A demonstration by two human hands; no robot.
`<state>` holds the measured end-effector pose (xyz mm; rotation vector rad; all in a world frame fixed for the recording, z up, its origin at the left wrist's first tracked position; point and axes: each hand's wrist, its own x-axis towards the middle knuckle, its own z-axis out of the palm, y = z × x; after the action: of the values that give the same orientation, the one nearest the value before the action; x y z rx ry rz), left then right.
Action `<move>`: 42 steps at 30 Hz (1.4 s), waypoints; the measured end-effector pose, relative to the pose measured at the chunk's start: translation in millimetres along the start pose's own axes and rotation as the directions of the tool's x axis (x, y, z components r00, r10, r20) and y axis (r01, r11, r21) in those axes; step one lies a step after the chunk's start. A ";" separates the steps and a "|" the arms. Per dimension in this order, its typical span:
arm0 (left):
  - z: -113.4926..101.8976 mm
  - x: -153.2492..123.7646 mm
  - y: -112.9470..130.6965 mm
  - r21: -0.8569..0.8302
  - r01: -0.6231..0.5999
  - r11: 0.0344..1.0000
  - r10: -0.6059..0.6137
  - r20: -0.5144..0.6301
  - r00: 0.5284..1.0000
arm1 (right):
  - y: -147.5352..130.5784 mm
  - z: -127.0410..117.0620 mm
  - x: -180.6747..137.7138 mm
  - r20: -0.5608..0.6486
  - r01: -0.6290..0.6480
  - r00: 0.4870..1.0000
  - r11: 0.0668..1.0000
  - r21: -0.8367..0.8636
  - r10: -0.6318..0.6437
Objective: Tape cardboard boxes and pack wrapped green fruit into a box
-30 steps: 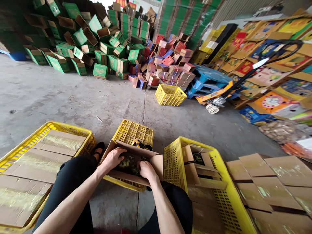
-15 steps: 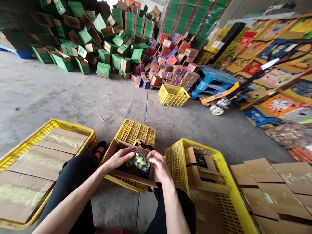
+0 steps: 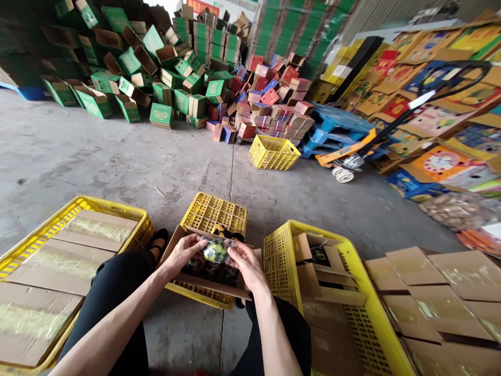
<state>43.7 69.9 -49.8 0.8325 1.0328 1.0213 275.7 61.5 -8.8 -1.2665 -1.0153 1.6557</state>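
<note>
An open brown cardboard box (image 3: 203,282) rests on an upturned yellow crate (image 3: 215,211) between my knees. Both hands hold a small clear plastic packet (image 3: 215,251) with yellow-green contents just above the box. My left hand (image 3: 183,251) pinches its left end. My right hand (image 3: 245,263) grips its right end. More dark packets lie inside the box under the hands.
A yellow crate (image 3: 129,214) with taped cartons sits at my left, another yellow crate (image 3: 282,245) with open boxes at my right. Sealed cartons (image 3: 434,292) lie far right. Piles of green and red boxes (image 3: 188,89), a yellow basket (image 3: 273,152) and a pallet jack (image 3: 344,167) stand beyond on the concrete floor.
One second ago both hands were down inside the box. They have come up with the packet held between them, and it now sits slightly further left and higher.
</note>
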 end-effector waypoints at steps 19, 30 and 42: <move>4.0 4.0 5.5 0.241 -0.102 0.965 0.115 -0.041 0.992 | 18.3 -3.8 15.3 -0.191 0.002 0.981 0.996 -0.089 -0.019; -3.8 -0.4 2.1 0.010 0.050 0.999 -0.051 0.103 0.993 | 21.4 -4.3 13.8 -0.249 -0.018 0.968 0.999 -0.042 0.007; -6.7 3.3 0.5 -0.214 0.108 0.971 -0.079 0.142 0.987 | 7.1 1.7 0.9 0.049 -0.098 0.994 0.991 0.096 0.093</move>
<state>37.8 73.8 -52.3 0.6535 0.8205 0.9671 273.0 59.6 -15.4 -1.2344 -0.9003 1.7921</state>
